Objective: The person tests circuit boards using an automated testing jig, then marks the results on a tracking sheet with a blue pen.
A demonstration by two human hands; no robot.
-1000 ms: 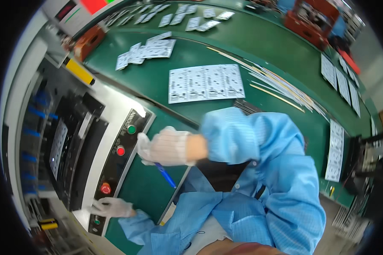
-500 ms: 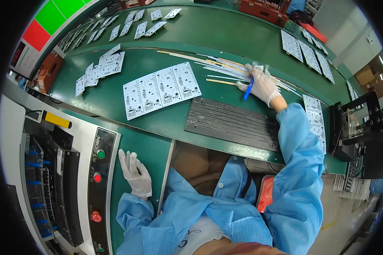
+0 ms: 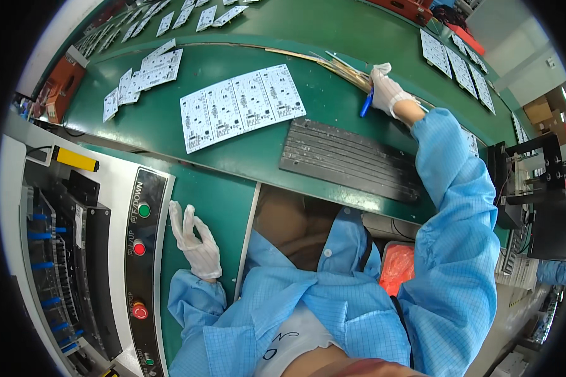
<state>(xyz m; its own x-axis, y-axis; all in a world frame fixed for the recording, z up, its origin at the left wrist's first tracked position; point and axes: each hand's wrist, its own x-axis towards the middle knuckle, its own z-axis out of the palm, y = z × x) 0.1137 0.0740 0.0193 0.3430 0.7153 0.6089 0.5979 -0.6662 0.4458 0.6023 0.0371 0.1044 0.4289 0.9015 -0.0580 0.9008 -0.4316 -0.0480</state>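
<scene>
My right hand (image 3: 390, 93), in a white glove, reaches to the far side of the green table and is closed around a bundle of thin strips (image 3: 343, 70), pale and yellowish. A blue pen (image 3: 366, 103) pokes out from the same hand. Just nearer to me lies a black grooved plate (image 3: 349, 160). Left of that plate is a large white circuit board panel (image 3: 242, 108) with several sections. My left hand (image 3: 196, 244), gloved too, rests with fingers apart over the lower green surface, beside a button panel, holding nothing.
A machine with a black button panel (image 3: 143, 251) stands at my left. Smaller white boards (image 3: 157, 69) overlap at the table's left. More boards (image 3: 456, 72) stand at the far right, near a black device (image 3: 528, 173). A red bin (image 3: 397, 267) sits below the table.
The strips, spread across the table before, are now gathered in my right hand. The view has shifted slightly. My left hand's fingers have spread a little; it stays by the button panel.
</scene>
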